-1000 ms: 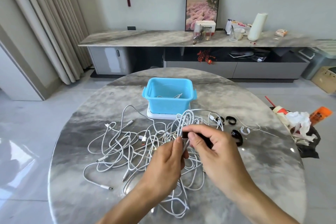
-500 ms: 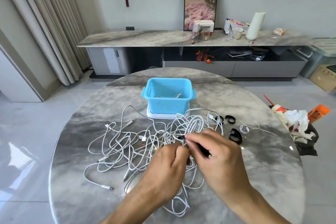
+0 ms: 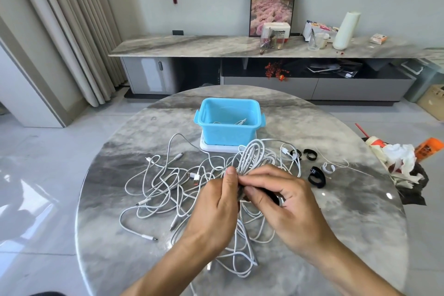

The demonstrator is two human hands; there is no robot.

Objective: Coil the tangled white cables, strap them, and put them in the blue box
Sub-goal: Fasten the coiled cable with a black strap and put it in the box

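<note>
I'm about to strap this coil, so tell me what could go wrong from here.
The coil in your left hand rises out of the loose tangle; a stray loop could get caught under the strap that your right hand holds. Lifting the coil toward the box may drag the tangle along. Spare straps lie near the table edge.

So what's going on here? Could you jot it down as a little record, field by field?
Left hand: left hand pinches a coiled white cable
Right hand: right hand holds a black strap at the coil
Loose cables: tangled white cables spread on the marble table
Blue box: blue box behind the tangle, on a white base, some cable already inside
Spare straps: black straps lie right of the hands
</note>
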